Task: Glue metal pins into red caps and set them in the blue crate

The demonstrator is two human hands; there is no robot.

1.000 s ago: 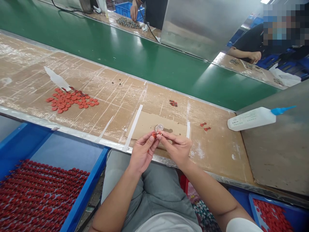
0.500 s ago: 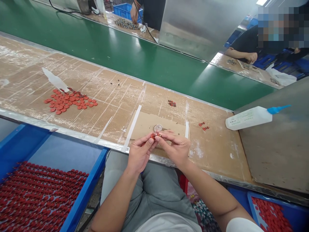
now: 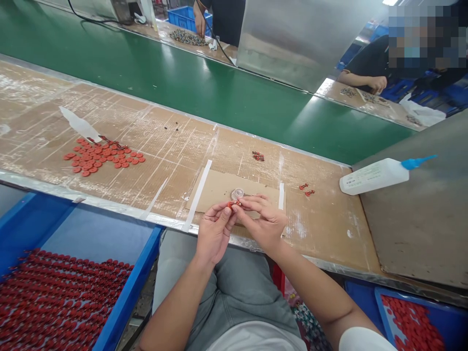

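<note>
Over a tape-patched cardboard-covered workbench point(image 3: 146, 161), left hand point(image 3: 214, 231) and right hand point(image 3: 265, 222) together pinch a small red part point(image 3: 231, 204), its shape mostly hidden by fingertips.

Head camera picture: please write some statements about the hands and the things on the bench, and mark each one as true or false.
1. Both hands, the left hand and the right hand, pinch one small red part between their fingertips. True.
2. The white glue bottle stands upright. False: it lies on its side, its blue nozzle pointing right.
3. A loose group of red discs lies on the bench to the left of the hands. True.
4. The blue tray at lower left holds white parts. False: it holds rows of red parts.
5. A small clear cap sits on the cardboard sheet just beyond the fingertips. True.
</note>
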